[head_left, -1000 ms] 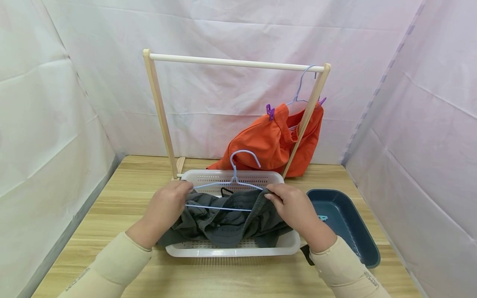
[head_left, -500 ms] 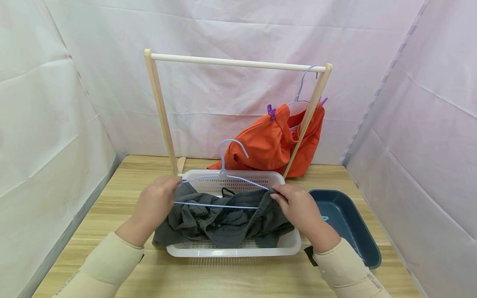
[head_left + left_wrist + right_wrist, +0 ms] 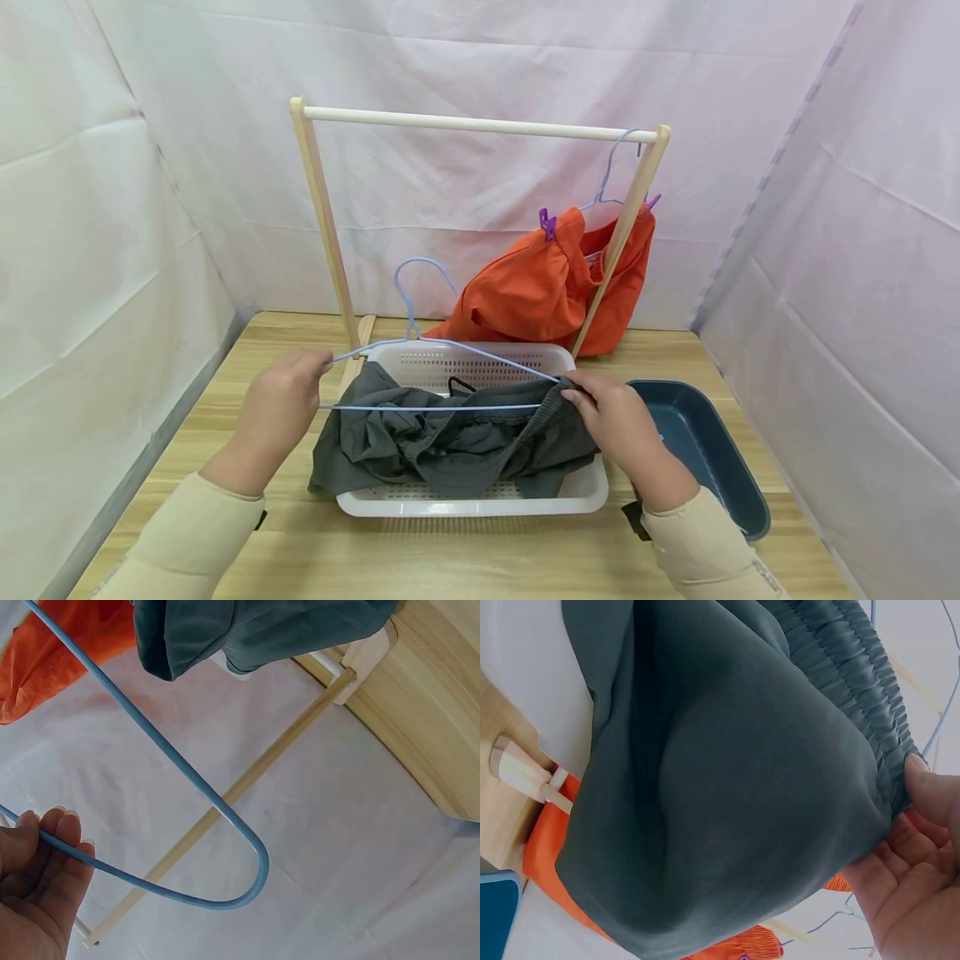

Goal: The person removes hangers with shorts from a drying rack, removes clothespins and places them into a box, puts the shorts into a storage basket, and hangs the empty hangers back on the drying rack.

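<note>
Dark grey cloth, a garment (image 3: pixel 465 458) with a gathered waistband, lies heaped in and over a white basket (image 3: pixel 465 507) at mid-desk (image 3: pixel 420 558), spilling past the basket's left end. The left hand (image 3: pixel 281 400) pinches the bare left end of a blue hanger (image 3: pixel 427 408); the right hand (image 3: pixel 617 421) grips the waistband at the hanger's other end. Toward the desk's far edge, an orange garment (image 3: pixel 532 283) with purple clips hangs from a rack (image 3: pixel 472 124). A dark blue tray (image 3: pixel 708 437) sits near the right edge.
</note>
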A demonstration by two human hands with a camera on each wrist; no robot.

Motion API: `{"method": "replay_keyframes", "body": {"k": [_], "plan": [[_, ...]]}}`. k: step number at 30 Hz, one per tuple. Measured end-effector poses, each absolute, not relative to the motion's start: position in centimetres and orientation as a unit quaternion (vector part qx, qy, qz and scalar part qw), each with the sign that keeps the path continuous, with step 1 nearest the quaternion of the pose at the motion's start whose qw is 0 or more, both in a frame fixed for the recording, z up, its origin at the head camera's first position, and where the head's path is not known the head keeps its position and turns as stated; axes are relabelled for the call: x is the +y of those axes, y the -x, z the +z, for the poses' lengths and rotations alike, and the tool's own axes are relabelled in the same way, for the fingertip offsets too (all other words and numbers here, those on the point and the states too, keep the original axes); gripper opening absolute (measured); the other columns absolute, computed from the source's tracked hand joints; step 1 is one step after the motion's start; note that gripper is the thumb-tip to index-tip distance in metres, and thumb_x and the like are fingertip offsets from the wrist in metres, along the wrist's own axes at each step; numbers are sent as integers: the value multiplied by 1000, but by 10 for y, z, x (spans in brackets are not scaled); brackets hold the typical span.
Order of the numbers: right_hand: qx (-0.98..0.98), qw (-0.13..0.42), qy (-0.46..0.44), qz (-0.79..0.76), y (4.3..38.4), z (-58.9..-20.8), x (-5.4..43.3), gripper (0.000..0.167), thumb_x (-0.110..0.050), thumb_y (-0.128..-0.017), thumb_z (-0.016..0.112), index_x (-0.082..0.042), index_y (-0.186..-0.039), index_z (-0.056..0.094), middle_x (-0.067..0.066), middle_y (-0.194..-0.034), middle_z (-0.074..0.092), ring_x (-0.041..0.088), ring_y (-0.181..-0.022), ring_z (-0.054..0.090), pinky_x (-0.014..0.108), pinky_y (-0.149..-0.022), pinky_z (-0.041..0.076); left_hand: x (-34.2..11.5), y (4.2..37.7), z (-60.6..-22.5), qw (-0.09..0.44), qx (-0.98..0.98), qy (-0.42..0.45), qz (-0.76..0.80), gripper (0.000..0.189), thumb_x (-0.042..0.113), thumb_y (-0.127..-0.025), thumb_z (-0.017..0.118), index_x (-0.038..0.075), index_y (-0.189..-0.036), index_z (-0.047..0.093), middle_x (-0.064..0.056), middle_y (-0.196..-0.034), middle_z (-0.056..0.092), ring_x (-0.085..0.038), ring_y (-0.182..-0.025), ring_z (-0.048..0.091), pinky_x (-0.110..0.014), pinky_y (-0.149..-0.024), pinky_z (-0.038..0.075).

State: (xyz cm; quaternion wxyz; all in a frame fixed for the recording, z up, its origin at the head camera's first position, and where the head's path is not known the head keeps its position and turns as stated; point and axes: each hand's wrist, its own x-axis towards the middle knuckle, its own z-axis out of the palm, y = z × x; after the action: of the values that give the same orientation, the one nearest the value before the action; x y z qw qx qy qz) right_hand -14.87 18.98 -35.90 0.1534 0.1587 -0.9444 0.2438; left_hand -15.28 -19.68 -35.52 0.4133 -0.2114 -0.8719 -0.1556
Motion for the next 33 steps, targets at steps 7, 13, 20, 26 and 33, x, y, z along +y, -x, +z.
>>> {"method": "replay_keyframes", "body": {"k": [7,13,20,26,33], "plan": [[-947,148,-152,240,151,-360,190,23,-11,-89,68,-4,-111,70,14,-106,70,30,-94,68,47,-78,55,-204,152,-353,417,-874,190,-161,12,-11,-78,69,-6,-89,65,-19,-77,66,-36,-69,64,-47,-56,54],[-954,129,-140,230,154,-366,192,23,-10,-90,67,-2,-112,69,14,-107,70,31,-95,67,48,-81,54,-215,150,-350,423,-876,162,-166,12,-11,-78,68,-6,-88,65,-20,-77,67,-38,-69,65,-50,-57,53],[-966,83,-123,214,159,-382,195,24,-10,-90,67,-3,-113,67,14,-107,68,31,-99,66,48,-83,54,-221,149,-350,417,-878,153,-178,12,-13,-77,68,-7,-88,65,-21,-79,67,-39,-73,64,-50,-62,54],[-969,66,-131,197,161,-392,193,20,-8,-88,68,-6,-108,67,12,-103,69,28,-94,67,46,-80,55,-218,147,-350,414,-877,159,-182,13,-13,-76,68,-8,-87,64,-21,-78,67,-39,-72,64,-50,-60,53],[-970,61,-166,164,164,-404,184,16,-6,-85,71,-8,-100,68,7,-97,69,25,-92,66,42,-79,55,-215,147,-352,413,-877,164,-182,12,-14,-77,68,-6,-85,64,-21,-77,66,-38,-70,64,-49,-59,54]]}}
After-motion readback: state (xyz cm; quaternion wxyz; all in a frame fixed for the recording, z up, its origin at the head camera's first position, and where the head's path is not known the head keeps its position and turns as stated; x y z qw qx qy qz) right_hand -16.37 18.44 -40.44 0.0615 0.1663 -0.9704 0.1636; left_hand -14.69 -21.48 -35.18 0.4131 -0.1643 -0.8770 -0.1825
